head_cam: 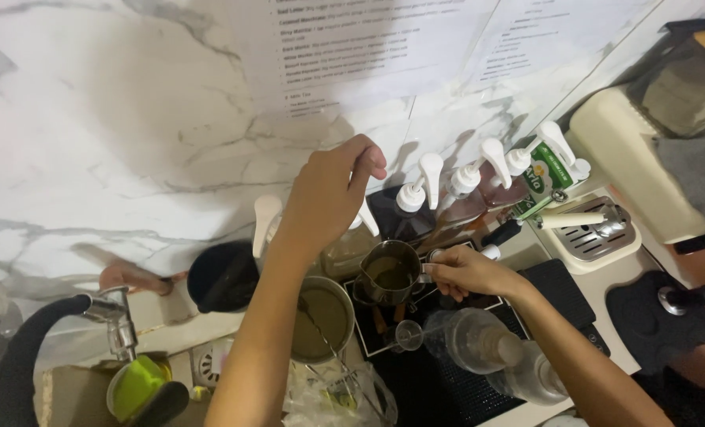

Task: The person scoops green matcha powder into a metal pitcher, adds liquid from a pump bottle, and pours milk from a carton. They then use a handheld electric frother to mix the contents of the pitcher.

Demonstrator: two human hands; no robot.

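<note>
Nearest the camera is the person's left forearm, rising from the bottom edge to the left hand (333,190), whose fingers (368,158) are curled down over the white pump head of a clear syrup bottle (351,247) at the back edge of the worktop (562,405), against the white marble wall (92,142). The right hand (465,273) comes in from the lower right, its fingers closed around the handle of a small dark metal pitcher (388,273) half full of brownish liquid, held just under the pump spout.

Going down in size: a cream espresso machine (629,150) sits at the right end of the worktop, a row of white-capped pump bottles (455,190) lines the wall, a black rubber mat (439,379) covers the middle, a round steel pot of murky liquid (325,316) stands just left of the pitcher with a whisk in it, two clear plastic bottles (487,344) lie on the mat, and a tiny glass measure (408,336) sits below the pitcher.

The risk, to my eye, is the pitcher's aim. It is held off the worktop by one hand; a hard press could send syrup past its rim onto the mat. The left forearm also crosses right over the pot, so a dropped elbow could knock the whisk and slop the liquid.
</note>
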